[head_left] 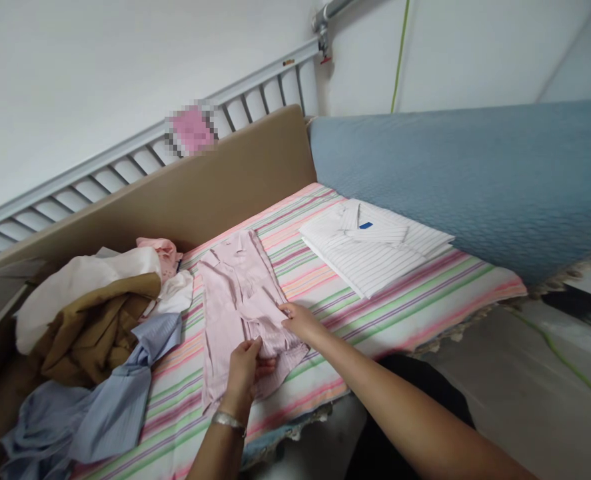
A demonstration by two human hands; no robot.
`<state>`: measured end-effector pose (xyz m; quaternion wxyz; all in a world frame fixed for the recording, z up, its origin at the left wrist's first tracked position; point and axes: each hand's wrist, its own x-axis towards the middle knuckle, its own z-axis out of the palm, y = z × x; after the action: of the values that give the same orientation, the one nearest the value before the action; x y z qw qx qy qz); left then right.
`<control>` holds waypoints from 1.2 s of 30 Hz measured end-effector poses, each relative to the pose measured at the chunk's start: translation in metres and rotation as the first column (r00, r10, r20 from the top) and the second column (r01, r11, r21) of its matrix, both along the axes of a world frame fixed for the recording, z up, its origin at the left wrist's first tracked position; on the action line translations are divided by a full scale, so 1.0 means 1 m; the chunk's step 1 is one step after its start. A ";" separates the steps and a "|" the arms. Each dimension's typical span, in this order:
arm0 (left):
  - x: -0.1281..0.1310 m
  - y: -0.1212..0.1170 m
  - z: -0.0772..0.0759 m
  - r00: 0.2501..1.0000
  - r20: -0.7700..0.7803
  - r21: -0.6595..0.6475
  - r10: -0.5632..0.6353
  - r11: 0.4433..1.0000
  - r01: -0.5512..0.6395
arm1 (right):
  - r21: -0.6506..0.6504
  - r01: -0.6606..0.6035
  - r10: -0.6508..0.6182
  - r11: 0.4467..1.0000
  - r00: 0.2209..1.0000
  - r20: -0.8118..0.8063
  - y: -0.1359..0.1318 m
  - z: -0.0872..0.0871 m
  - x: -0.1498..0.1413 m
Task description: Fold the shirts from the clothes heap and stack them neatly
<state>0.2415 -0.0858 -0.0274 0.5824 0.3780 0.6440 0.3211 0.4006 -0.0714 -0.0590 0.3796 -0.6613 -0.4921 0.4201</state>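
Observation:
A pale pink shirt (238,293) lies lengthwise on the striped sheet (400,300) of a bed, its collar toward the headboard. My left hand (245,370), with a metal bracelet on the wrist, is closed on the shirt's lower part and pinches a fold of it. My right hand (300,321) rests on the shirt's right edge, with its fingers curled on the cloth. The hem end is bunched up between the two hands.
A folded white striped shirt (372,243) lies to the right on the sheet. A heap of loose clothes (95,333) in white, tan, pink and light blue fills the left. A tan headboard (200,187) stands behind, a blue quilt (475,173) at the right.

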 end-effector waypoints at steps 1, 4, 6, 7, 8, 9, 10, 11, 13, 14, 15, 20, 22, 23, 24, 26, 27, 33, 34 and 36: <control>-0.001 0.000 0.000 1.000 -0.004 -0.001 -0.004 1.000 0.004 | 0.004 0.000 0.000 1.000 1.000 0.001 0.000 0.000 0.000; -0.002 -0.002 0.003 1.000 -0.014 -0.010 -0.023 1.000 0.023 | 0.013 -0.001 0.001 1.000 1.000 0.005 0.000 0.000 -0.001; -0.001 -0.003 0.004 0.999 -0.026 -0.011 -0.036 0.999 0.036 | 0.015 -0.001 0.001 1.000 1.000 0.010 -0.001 -0.001 -0.001; -0.001 -0.004 0.005 0.997 -0.052 -0.004 -0.055 0.999 0.055 | 0.014 -0.002 0.001 1.000 1.000 0.013 0.000 -0.001 -0.001; -0.001 -0.005 0.005 0.992 -0.095 0.008 -0.081 0.997 0.082 | 0.013 -0.002 0.001 1.000 1.000 0.017 0.000 -0.001 -0.001; -0.002 -0.005 0.004 0.983 -0.149 0.019 -0.111 0.993 0.115 | 0.011 -0.001 0.001 1.000 1.000 0.022 0.000 0.000 -0.001; -0.003 -0.006 0.004 0.968 -0.207 0.027 -0.142 0.988 0.151 | 0.009 -0.002 0.001 1.000 1.000 0.028 0.000 0.000 0.000; -0.004 -0.006 0.003 0.949 -0.264 0.030 -0.171 0.982 0.185 | 0.007 -0.002 0.001 1.000 0.999 0.035 -0.001 0.001 0.000; -0.010 -0.004 0.004 0.917 -0.351 0.053 -0.188 0.974 0.220 | 0.002 -0.001 0.001 1.000 0.999 0.050 -0.001 0.003 0.000; -0.013 -0.003 0.006 0.908 -0.380 0.085 -0.176 0.971 0.224 | 0.000 -0.001 0.001 1.000 0.998 0.058 -0.002 0.004 0.000; -0.016 0.000 0.008 0.898 -0.411 0.129 -0.159 0.965 0.230 | -0.001 -0.003 0.003 1.000 0.998 0.066 -0.002 0.005 0.000; -0.023 0.022 0.017 0.862 -0.489 0.303 -0.133 0.901 0.311 | 0.006 -0.009 0.008 1.000 0.994 0.106 -0.006 0.009 0.000; -0.019 0.032 0.014 0.856 -0.488 0.315 -0.172 0.880 0.356 | 0.009 -0.008 0.007 1.000 0.993 0.117 -0.007 0.010 -0.001; -0.017 0.037 0.011 0.855 -0.484 0.318 -0.187 0.873 0.371 | 0.011 -0.008 0.006 1.000 0.993 0.120 -0.007 0.010 -0.001; -0.014 0.041 0.008 0.856 -0.478 0.320 -0.196 0.869 0.377 | 0.012 -0.008 0.007 1.000 0.992 0.123 -0.008 0.011 -0.001; -0.010 0.049 0.001 0.862 -0.466 0.325 -0.198 0.868 0.375 | 0.018 -0.014 0.012 1.000 0.992 0.125 -0.009 0.011 0.000; -0.008 0.052 -0.002 0.865 -0.462 0.331 -0.196 0.866 0.374 | 0.022 -0.019 0.016 1.000 0.992 0.126 -0.010 0.012 0.000; -0.001 0.062 0.000 0.800 -0.564 0.433 -0.203 0.752 0.496 | 0.022 -0.043 0.037 0.999 0.977 0.212 -0.012 0.012 0.003; 0.000 0.062 0.002 0.773 -0.595 0.434 -0.220 0.722 0.539 | 0.021 -0.047 0.041 0.999 0.972 0.231 -0.012 0.012 0.003; 0.003 0.061 0.005 0.712 -0.653 0.410 -0.258 0.670 0.619 | 0.018 -0.055 0.048 0.998 0.966 0.253 -0.012 0.010 0.004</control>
<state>0.2441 -0.0250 -0.0222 0.2845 0.7673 0.5268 0.2299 0.4048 -0.0837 -0.0486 0.3111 -0.6915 -0.5588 0.3359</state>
